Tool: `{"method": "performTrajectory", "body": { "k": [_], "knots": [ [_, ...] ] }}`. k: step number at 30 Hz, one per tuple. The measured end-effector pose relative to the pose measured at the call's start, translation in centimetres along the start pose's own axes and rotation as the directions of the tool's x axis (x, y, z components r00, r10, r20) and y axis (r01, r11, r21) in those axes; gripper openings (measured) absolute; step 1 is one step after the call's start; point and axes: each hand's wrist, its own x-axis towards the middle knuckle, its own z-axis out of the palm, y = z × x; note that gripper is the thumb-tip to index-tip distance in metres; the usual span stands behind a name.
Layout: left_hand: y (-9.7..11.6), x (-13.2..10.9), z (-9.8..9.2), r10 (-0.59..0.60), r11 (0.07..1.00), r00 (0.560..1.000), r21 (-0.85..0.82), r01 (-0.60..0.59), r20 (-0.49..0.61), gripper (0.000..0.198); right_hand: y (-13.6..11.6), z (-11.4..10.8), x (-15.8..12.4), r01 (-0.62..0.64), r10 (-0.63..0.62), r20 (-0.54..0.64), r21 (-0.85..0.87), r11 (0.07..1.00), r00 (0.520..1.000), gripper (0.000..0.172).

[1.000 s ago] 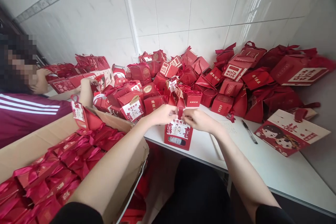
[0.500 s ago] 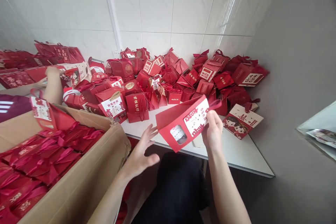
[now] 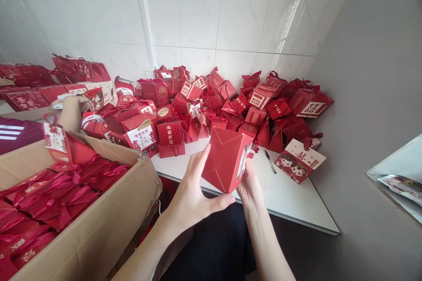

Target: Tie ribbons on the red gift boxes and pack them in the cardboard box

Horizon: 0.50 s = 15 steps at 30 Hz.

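A red paper gift box (image 3: 222, 160) is held up above the table's front edge, one folded, creased side turned toward me. My left hand (image 3: 194, 189) spans its left side, fingers along the edge and thumb below the lower corner. On the other side my right hand (image 3: 250, 184) grips the box near its printed face and ribbon; part of those fingers is hidden behind it. A black pen (image 3: 271, 161) lies on the table to the right of the box. Beyond it leans a gift box with two cartoon faces (image 3: 295, 164).
Many red gift boxes (image 3: 173, 138) are heaped on the white table (image 3: 296, 206) against the tiled wall. At left stands a cardboard carton (image 3: 108, 210) filled with ribboned boxes. Another person's arm (image 3: 70, 112) works behind it. A grey wall (image 3: 369, 74) closes off the right side.
The gift box has been turned, its printed face now to the right and its creased side toward me. My left hand has moved from beside it onto its left edge. The pen has come into view.
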Motion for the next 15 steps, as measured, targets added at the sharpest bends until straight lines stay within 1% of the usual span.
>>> {"method": "performTrajectory", "body": {
  "k": [1, 2, 3, 5, 8, 11, 13, 15],
  "knots": [
    [0.6, 0.3, 0.1, -0.049, 0.998, 0.999, -0.026, 0.05, 0.019, 0.091, 0.3, 0.1, -0.1, -0.062, 0.062, -0.027, 0.018, 0.998, 0.998, 0.015],
    [1.1, 0.6, 0.1, -0.104, 0.993, 0.994, -0.054, 0.105, 0.028, 0.086, 0.5, 0.1, -0.2, -0.093, 0.094, -0.05, 0.039, 0.995, 0.994, 0.012],
    [1.5, 0.9, 0.0, -0.16, 0.983, 0.987, -0.084, 0.162, 0.03, 0.08, 0.5, 0.1, -0.4, -0.106, 0.11, -0.067, 0.059, 0.993, 0.992, 0.013],
    [2.0, 1.5, -0.4, -0.265, 0.953, 0.964, -0.141, 0.267, 0.028, 0.068, 0.3, 0.2, -0.8, -0.11, 0.115, -0.068, 0.071, 0.991, 0.991, 0.017],
    [2.1, 2.2, -1.2, -0.373, 0.907, 0.928, -0.207, 0.367, 0.01, 0.063, -0.7, 0.4, -1.6, -0.111, 0.111, -0.023, -0.002, 0.994, 0.994, 0.018],
    [1.2, 2.2, -1.9, -0.428, 0.861, 0.903, -0.297, 0.413, 0.013, 0.061, -1.7, 0.4, -2.0, -0.042, 0.044, 0.016, -0.105, 0.994, 0.999, 0.018],
    [0.4, 1.8, -2.2, -0.437, 0.83, 0.898, -0.366, 0.422, 0.045, 0.062, -2.0, 0.2, -2.1, 0.05, -0.047, 0.02, -0.174, 0.983, 0.999, 0.016],
    [-0.4, 1.3, -2.5, -0.43, 0.808, 0.901, -0.417, 0.416, 0.065, 0.067, -2.2, -0.4, -2.1, 0.159, -0.162, 0.009, -0.26, 0.952, 0.987, 0.014]
  ]
}}
